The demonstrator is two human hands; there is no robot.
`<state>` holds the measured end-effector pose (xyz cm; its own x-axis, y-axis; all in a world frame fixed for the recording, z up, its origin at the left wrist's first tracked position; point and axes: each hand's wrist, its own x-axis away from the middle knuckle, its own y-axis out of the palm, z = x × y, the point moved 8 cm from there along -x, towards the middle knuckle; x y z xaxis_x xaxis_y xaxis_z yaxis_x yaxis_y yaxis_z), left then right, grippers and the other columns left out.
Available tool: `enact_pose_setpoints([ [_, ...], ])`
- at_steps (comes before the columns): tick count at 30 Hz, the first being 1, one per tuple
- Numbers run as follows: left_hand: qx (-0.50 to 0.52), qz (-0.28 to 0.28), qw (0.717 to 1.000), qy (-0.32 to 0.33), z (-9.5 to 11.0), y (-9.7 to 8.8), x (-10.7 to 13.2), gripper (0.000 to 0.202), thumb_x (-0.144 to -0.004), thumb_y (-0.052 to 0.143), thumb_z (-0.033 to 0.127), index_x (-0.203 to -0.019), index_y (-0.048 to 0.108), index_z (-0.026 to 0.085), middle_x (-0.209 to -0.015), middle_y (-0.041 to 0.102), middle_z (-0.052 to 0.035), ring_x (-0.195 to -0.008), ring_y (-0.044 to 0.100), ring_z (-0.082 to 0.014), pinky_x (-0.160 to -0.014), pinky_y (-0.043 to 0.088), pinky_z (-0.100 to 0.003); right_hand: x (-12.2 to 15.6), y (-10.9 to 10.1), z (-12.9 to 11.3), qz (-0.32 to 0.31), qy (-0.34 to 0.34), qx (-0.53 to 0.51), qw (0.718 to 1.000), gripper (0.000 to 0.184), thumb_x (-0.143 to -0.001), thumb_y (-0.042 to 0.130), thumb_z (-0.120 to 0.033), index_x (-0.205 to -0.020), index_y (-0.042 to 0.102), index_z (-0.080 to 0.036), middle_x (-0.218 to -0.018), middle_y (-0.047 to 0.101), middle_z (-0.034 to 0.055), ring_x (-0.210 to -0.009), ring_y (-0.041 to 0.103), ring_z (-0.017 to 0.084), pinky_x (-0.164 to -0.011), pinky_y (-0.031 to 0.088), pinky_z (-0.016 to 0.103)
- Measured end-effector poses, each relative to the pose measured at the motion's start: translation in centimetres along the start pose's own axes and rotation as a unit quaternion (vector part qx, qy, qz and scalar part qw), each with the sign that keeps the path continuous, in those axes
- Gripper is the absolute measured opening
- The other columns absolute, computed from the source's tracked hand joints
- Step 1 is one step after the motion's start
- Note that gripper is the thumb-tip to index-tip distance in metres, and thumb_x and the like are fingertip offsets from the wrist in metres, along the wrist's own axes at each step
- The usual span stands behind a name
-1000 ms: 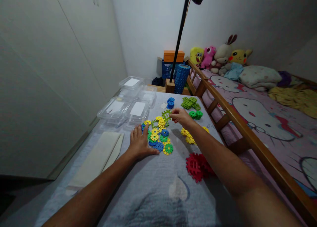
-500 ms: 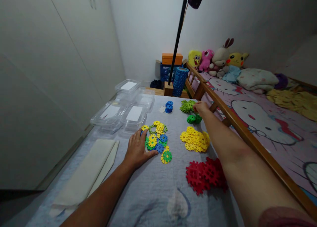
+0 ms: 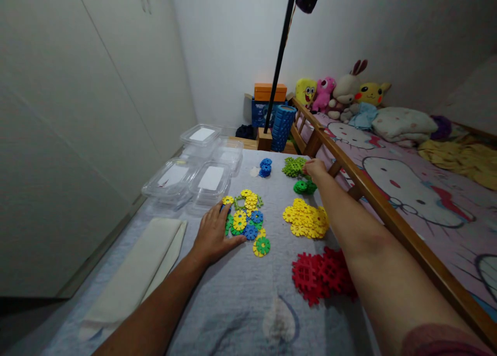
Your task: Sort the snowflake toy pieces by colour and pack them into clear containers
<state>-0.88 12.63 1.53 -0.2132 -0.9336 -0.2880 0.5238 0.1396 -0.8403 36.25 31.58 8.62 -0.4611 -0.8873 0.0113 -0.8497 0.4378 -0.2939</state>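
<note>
Along the right edge of the cloth-covered worktop (image 3: 233,304) runs a wooden bed rail (image 3: 388,208), close beside the right arm. The hands are well apart. The left hand (image 3: 215,235) lies spread against the left side of a mixed heap of notched discs (image 3: 239,220). The right hand (image 3: 316,169) is at the lime-green interlocking squares (image 3: 293,166), far right; whether it grips one, I cannot tell. A strip of cloth separates the heap from yellow discs (image 3: 306,219). Clear lidded boxes (image 3: 209,180) stand far left.

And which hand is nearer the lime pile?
Right: the right hand is at the right edge of the lime pile; the left hand is left of it, nearer the camera.
</note>
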Motion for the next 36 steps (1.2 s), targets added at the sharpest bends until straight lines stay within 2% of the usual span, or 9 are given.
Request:
enact_pose_setpoints([
  [5,0.026,0.0,1.0,-0.017,-0.2,-0.1,-0.1,0.092,-0.068,0.08,0.061,-0.142,0.048,0.017,-0.151,0.047,-0.0209,-0.14,0.045,-0.0408,-0.114,0.037,-0.058,3.0,-0.2,-2.4,0.007,-0.01,-0.009,1.0,0.02,-0.071,0.067,-0.003,-0.073,0.055,-0.019,-0.061,0.055,-0.0043,-0.053,0.054,0.008,-0.051,0.046,0.018],
  [9,0.087,0.025,0.995,-0.03,-0.9,-0.3,-0.3,0.071,-0.08,0.07,0.053,-0.137,0.052,0.015,-0.147,0.052,-0.0192,-0.137,0.049,-0.0357,-0.115,0.038,-0.054,7.8,3.7,-4.9,-0.133,-0.072,0.033,0.988,0.013,-0.074,0.066,-0.008,-0.082,0.061,-0.017,-0.069,0.062,-0.0019,-0.059,0.059,0.009,-0.054,0.046,0.018],
  [13,0.142,0.06,0.987,-0.038,-1.4,-1.1,-0.4,0.047,-0.09,0.058,0.045,-0.128,0.057,0.017,-0.136,0.06,-0.0157,-0.13,0.055,-0.0303,-0.114,0.041,-0.05,14.2,9.2,-4.7,-0.291,-0.165,0.214,0.918,0.007,-0.079,0.065,-0.01,-0.081,0.067,-0.016,-0.073,0.068,0.0012,-0.067,0.062,0.013,-0.062,0.047,0.022],
  [17,0.16,0.077,0.983,-0.05,-1.5,-1.7,-0.4,0.038,-0.09,0.055,0.04,-0.12,0.061,0.018,-0.128,0.064,-0.0136,-0.124,0.058,-0.0294,-0.111,0.043,-0.05,18.2,12.8,-2.8,-0.306,-0.246,0.369,0.842,0.017,-0.082,0.065,-0.012,-0.096,0.074,-0.016,-0.102,0.075,0.0079,-0.093,0.067,0.019,-0.084,0.049,0.027],
  [20,0.17,0.083,0.98,-0.055,-1.6,-1.8,-0.4,0.034,-0.088,0.056,0.035,-0.118,0.061,0.02,-0.124,0.065,-0.0114,-0.121,0.059,-0.0282,-0.109,0.045,-0.049,18.6,14.1,-1.7,-0.267,-0.263,0.412,0.831,0.03,-0.087,0.062,-0.015,-0.116,0.072,-0.015,-0.124,0.071,0.0125,-0.115,0.063,0.021,-0.099,0.045,0.029],
  [23,0.168,0.088,0.98,-0.053,-1.6,-1.8,-0.5,0.034,-0.086,0.057,0.033,-0.117,0.061,0.02,-0.123,0.065,-0.0112,-0.12,0.06,-0.028,-0.109,0.045,-0.049,17.9,15.2,-1.1,-0.245,-0.253,0.43,0.831,0.033,-0.094,0.057,-0.022,-0.124,0.069,-0.015,-0.129,0.069,0.0136,-0.12,0.061,0.021,-0.101,0.042,0.029],
  [29,0.165,0.092,0.98,-0.058,-1.6,-1.9,-0.5,0.034,-0.083,0.058,0.03,-0.115,0.062,0.02,-0.121,0.066,-0.0108,-0.117,0.061,-0.028,-0.109,0.046,-0.05,16.6,16.7,-0.3,-0.217,-0.211,0.454,0.838,0.027,-0.095,0.058,-0.037,-0.108,0.073,-0.019,-0.116,0.073,0.0125,-0.108,0.064,0.022,-0.093,0.045,0.031],
  [33,0.165,0.085,0.981,-0.063,-1.7,-1.9,-0.5,0.034,-0.083,0.058,0.029,-0.116,0.062,0.02,-0.122,0.066,-0.0105,-0.118,0.06,-0.0276,-0.108,0.046,-0.049,16.3,17.1,0.0,-0.197,-0.174,0.448,0.854,0.02,-0.088,0.064,-0.03,-0.107,0.07,-0.023,-0.116,0.073,0.0081,-0.107,0.064,0.023,-0.09,0.046,0.032],
  [36,0.163,0.078,0.982,-0.06,-1.7,-1.8,-0.5,0.034,-0.084,0.057,0.029,-0.116,0.061,0.02,-0.122,0.065,-0.0106,-0.118,0.06,-0.0273,-0.109,0.046,-0.048,16.4,17.3,-0.2,-0.19,-0.163,0.426,0.869,0.028,-0.086,0.065,-0.024,-0.114,0.065,-0.026,-0.119,0.072,0.0062,-0.11,0.063,0.024,-0.09,0.047,0.034],
])
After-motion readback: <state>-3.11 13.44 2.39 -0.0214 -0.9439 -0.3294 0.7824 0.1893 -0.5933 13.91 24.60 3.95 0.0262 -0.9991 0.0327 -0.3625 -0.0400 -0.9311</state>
